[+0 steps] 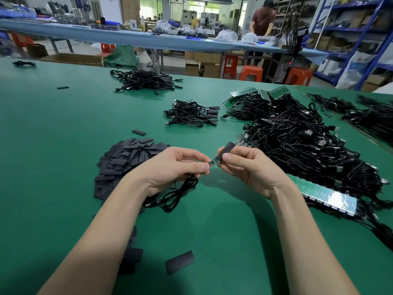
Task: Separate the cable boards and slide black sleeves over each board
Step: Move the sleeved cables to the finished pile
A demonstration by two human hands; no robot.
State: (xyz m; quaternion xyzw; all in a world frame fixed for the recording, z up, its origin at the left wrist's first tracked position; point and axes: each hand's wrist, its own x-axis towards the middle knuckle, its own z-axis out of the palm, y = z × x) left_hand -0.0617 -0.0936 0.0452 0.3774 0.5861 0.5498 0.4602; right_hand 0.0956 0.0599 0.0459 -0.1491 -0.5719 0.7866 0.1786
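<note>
Black flat sleeve (226,150), pinched in the right hand (246,167), meets the small green circuit board (213,162) pinched by the left hand (176,167) above the green table (63,145); tilted, its mouth may snag the board's corner

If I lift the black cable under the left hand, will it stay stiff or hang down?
Probably floppy: the cable droops in loose loops below the left hand. It likely weighs little, being thin.

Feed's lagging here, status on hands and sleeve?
Left hand pinches small green board. Right hand holds flat black sleeve, started over board end. Nothing in the way.
</note>
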